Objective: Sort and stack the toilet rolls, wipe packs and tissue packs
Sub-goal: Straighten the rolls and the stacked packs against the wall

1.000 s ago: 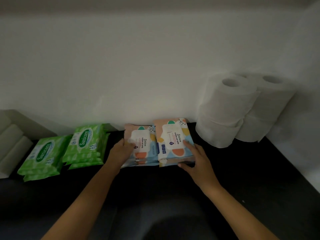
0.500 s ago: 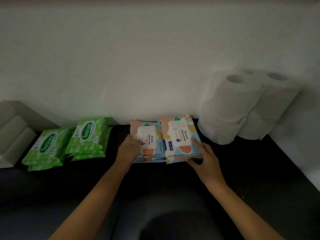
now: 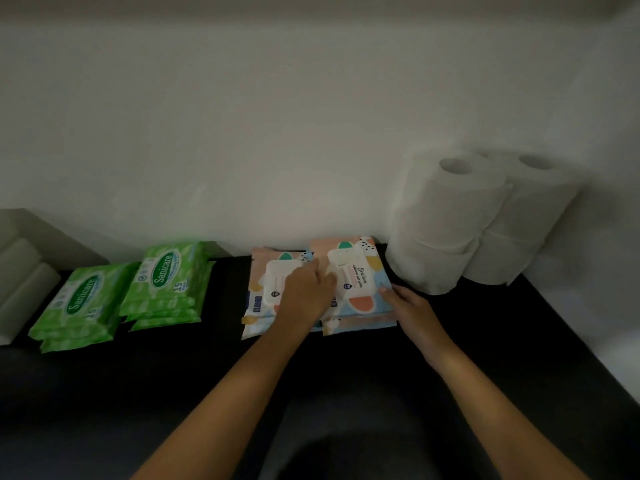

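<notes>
Two low stacks of pastel wipe packs lie side by side against the wall, the left stack and the right stack. My left hand lies on top of the left stack, its fingertips reaching the left edge of the right stack. My right hand touches the right stack's front right corner with its fingers nearly straight. Two stacks of green wipe packs sit further left. White toilet rolls stand two high in two columns at the right.
White tissue packs lean at the far left edge. Everything sits on a black surface against a white wall, with a white side wall close on the right.
My left hand has moved right, from the left stack's outer edge onto its top, toward the gap between the pastel stacks. My right hand stays at the right stack's corner.
</notes>
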